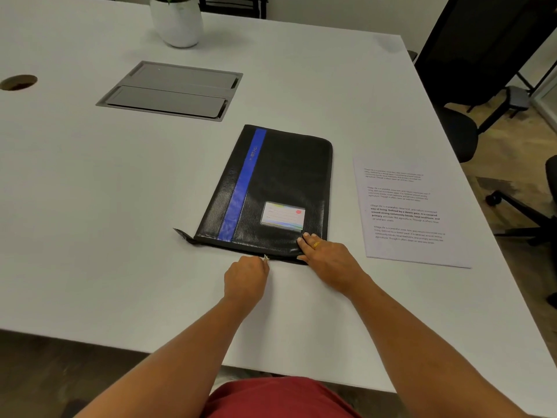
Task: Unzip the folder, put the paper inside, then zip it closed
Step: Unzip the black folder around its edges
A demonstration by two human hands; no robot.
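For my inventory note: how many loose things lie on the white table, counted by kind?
Black folder: 1
Printed paper sheet: 1
White plant pot: 1
Total: 3

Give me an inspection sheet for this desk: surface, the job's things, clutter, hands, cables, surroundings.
Surface: white table with a round hole and a grey hatch set in it.
Job's things: black folder with a blue stripe lies flat; the printed paper lies to its right, apart from it, not inside.
Clutter: white plant pot at the far edge.
Hands: left hand pinches the zip pull at the folder's near edge; right hand presses on the near right corner, fingers flat.
Cables: nothing seen.
Surroundings: black chairs on the right, wooden floor.
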